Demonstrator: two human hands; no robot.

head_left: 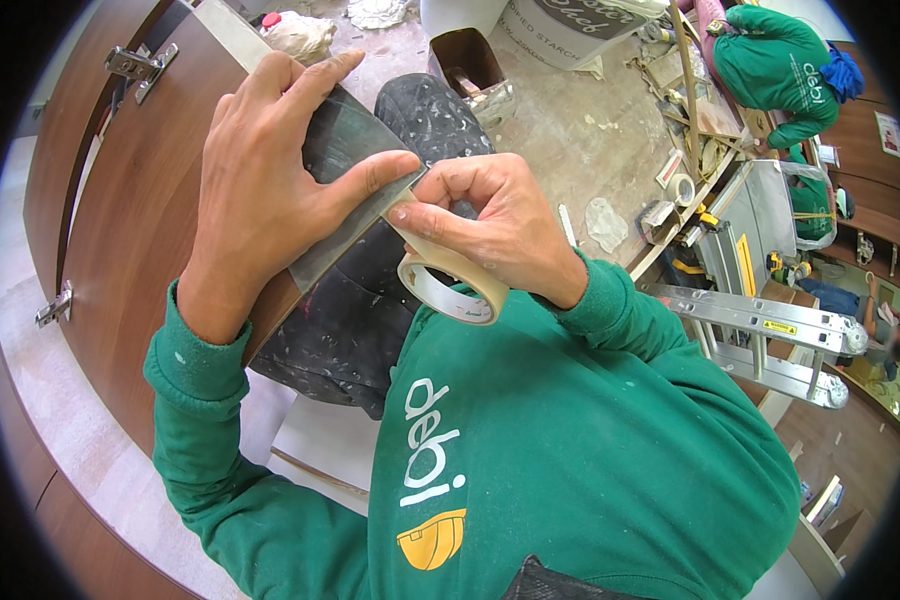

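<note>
A dark grey, smooth flat strip (345,135) lies across my lap beside the brown wooden door panel (130,190); its material is unclear. My left hand (265,170) spreads over it, thumb and forefinger wide apart. The left thumb tip rests at the strip's right edge, close to my right fingers. My right hand (495,215) is closed on a roll of cream masking tape (455,280), which hangs below the thumb. A short length of tape runs from the roll toward the strip's edge, pinched by the right thumb and forefinger.
Metal hinges (142,68) stick out from the door panel. Ahead stand a white bucket (580,30) and a brown open container (465,60). An aluminium ladder (760,315) lies to the right. A co-worker in green (775,60) bends at the far right, near wood scraps.
</note>
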